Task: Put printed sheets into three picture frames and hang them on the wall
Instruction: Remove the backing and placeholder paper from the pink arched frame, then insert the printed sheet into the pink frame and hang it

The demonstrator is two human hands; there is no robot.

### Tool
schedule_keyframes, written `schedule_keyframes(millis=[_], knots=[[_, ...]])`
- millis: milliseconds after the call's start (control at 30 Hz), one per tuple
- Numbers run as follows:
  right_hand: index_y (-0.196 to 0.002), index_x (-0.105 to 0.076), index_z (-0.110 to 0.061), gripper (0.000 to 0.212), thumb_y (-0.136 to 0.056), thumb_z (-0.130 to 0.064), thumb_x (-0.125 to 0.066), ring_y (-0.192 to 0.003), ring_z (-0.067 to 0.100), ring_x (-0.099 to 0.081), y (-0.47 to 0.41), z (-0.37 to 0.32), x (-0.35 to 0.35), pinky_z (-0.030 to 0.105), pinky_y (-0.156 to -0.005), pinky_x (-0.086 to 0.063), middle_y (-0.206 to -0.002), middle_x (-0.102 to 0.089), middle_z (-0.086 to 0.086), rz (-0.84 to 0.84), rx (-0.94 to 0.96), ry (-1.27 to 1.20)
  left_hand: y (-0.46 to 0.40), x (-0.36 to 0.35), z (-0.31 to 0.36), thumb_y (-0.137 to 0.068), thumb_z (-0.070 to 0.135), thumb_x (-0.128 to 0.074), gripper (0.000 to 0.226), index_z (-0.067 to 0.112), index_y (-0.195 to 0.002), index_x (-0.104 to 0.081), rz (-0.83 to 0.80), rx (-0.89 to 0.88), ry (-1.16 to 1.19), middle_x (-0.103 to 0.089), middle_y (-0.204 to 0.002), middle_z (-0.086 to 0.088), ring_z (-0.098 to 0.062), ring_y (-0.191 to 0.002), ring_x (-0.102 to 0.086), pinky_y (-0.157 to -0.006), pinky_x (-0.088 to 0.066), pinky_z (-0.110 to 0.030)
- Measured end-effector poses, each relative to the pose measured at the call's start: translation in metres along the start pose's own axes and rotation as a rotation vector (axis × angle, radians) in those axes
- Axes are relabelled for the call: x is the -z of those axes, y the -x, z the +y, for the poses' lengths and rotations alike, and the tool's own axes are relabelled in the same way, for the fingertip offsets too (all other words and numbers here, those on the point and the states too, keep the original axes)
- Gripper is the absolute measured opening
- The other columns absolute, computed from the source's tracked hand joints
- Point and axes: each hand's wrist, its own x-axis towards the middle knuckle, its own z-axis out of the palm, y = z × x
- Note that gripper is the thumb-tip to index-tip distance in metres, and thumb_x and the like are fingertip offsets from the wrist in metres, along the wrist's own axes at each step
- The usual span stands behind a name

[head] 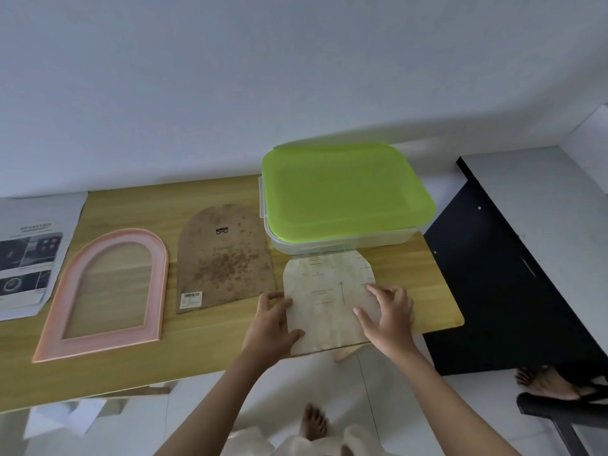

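Kraft-papered arched pane (324, 299) overhangs the table's (204, 353) 6 o'clock edge; your left hand (274, 319) pinches its 9 o'clock edge, your right hand's (388, 312) curled fingertips press its 3 o'clock side.

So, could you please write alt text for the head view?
Both hands, left and right, hold an arched paper sheet on a wooden table, beside a brown backing board, pink arched frame and green-lidded box.
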Motion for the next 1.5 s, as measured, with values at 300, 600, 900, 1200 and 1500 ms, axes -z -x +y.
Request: schedule_keyframes(millis=[300,600,900,1200,1500], knots=[[-0.116,-0.061,-0.027,0.048,-0.071,-0.035,-0.076,-0.109,0.025,-0.039,0.000,-0.003,-0.001,0.041,-0.093,-0.034,-0.116,-0.043,0.004,0.002,-0.033,-0.026,0.002,0.001,-0.003,-0.074,0.030,-0.074,0.064,0.014,-0.130,-0.049,0.001,-0.014,0.027,-0.028,-0.136,0.005,-0.007,-0.107,-0.044,-0.094,-0.047,-0.023],[-0.105,-0.064,-0.022,0.033,-0.079,-0.036,-0.052,-0.107,0.026,-0.053,0.017,-0.086,-0.046,0.049,-0.092,-0.034,-0.110,-0.059,0.002,0.178,0.126,0.009,0.023,0.059,-0.038,-0.077,0.025,-0.073,0.038,0.020,-0.113,-0.061,0.200,-0.057,0.212,-0.049,-0.119,0.004,-0.005,-0.086,-0.059,-0.073,-0.045,-0.007],[-0.106,-0.060,-0.020,0.026,-0.082,-0.026,-0.051,-0.097,0.020,-0.060,0.031,-0.311,-0.171,0.046,-0.084,-0.049,-0.102,-0.065,-0.002,0.045,0.520,-0.214,0.056,0.237,-0.180,-0.081,0.020,-0.069,0.024,0.021,-0.103,-0.062,0.485,0.125,0.205,-0.056,-0.111,0.004,-0.006,-0.088,-0.059,-0.071,-0.047,-0.017],[-0.121,-0.055,-0.015,0.037,-0.085,-0.023,-0.059,-0.107,0.022,-0.053,0.016,-0.495,-0.270,0.042,-0.095,-0.042,-0.110,-0.061,0.001,-0.229,0.546,-0.167,0.081,0.373,-0.322,-0.078,0.025,-0.072,0.034,0.019,-0.110,-0.060,0.644,0.408,0.063,-0.052,-0.116,-0.003,-0.024,-0.112,-0.048,-0.095,-0.041,-0.036],[-0.140,-0.033,-0.023,0.072,-0.080,-0.052,-0.061,-0.132,0.023,-0.035,-0.041,-0.572,-0.336,0.051,-0.108,-0.028,-0.142,-0.040,-0.001,-0.478,0.450,0.187,0.073,0.403,-0.378,-0.077,0.044,-0.068,0.059,0.023,-0.129,-0.051,0.479,0.485,-0.062,-0.040,-0.136,0.005,-0.019,-0.127,-0.034,-0.097,-0.043,-0.044]])
